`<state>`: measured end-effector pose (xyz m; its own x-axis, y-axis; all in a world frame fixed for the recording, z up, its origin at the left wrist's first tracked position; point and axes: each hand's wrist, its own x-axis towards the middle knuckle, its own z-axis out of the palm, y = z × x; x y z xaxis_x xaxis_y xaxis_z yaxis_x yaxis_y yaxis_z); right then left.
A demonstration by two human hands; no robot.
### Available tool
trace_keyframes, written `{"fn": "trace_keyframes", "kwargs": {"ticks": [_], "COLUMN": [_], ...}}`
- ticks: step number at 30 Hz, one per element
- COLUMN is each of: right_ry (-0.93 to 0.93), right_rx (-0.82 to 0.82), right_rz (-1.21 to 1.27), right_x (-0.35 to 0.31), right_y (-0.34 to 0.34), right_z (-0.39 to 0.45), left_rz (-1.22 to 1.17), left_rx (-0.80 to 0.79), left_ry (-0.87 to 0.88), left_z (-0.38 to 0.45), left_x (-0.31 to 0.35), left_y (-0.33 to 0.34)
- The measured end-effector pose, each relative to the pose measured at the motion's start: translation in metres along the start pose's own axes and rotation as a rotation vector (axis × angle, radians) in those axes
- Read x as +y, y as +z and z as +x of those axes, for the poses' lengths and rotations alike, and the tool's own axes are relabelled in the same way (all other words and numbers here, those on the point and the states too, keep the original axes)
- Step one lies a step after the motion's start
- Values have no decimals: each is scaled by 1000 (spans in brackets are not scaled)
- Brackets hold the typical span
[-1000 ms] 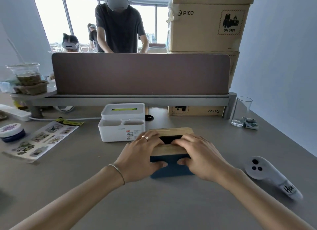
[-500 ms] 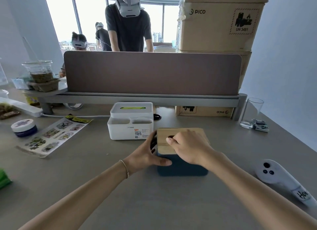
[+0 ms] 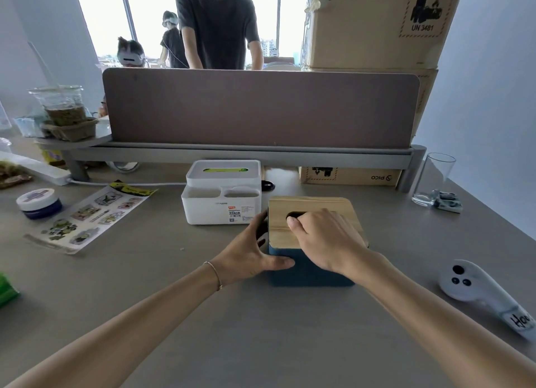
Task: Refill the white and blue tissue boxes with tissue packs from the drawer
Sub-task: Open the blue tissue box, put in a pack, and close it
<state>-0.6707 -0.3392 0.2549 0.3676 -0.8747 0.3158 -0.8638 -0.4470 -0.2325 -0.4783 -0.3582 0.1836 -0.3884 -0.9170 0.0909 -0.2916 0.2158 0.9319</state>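
The blue tissue box [image 3: 307,271] stands on the grey desk in front of me, capped by a wooden lid [image 3: 307,206] with a dark slot. My left hand [image 3: 249,254] clasps the box's left side, thumb across its front face. My right hand [image 3: 324,240] lies over the lid with a finger hooked into the slot. Just behind and to the left stands the white tissue box [image 3: 222,190], its lid on, green showing through its top slot, two open compartments at its front. No drawer or loose tissue pack is plainly in view.
A white controller [image 3: 475,286] lies at the right, a drinking glass [image 3: 433,179] at the far right. A sticker sheet [image 3: 90,216] and a round tin [image 3: 39,203] sit at the left. A desk divider [image 3: 261,109] with people and cardboard cartons behind closes the back.
Both hands rested on the lid a second ago. My left hand has slid down to the box's left side, and my right hand has closed over the slot. The view has shifted slightly.
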Motion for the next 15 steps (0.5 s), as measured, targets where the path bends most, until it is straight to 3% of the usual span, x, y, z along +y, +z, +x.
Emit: {"fn": "trace_keyframes", "kwargs": {"ticks": [3, 8, 15], "right_ry": [-33, -106, -222], "right_rx": [64, 96, 12], "right_rz": [3, 34, -40], "right_x": [3, -10, -77], "right_y": [-8, -24, -7], "right_z": [3, 23, 43], "left_rz": [59, 219, 496], "left_rx": [4, 166, 189], "left_ry": [36, 164, 32], "left_z": [-8, -27, -66], "left_x": [10, 45, 66], "left_y": [-4, -37, -93]}}
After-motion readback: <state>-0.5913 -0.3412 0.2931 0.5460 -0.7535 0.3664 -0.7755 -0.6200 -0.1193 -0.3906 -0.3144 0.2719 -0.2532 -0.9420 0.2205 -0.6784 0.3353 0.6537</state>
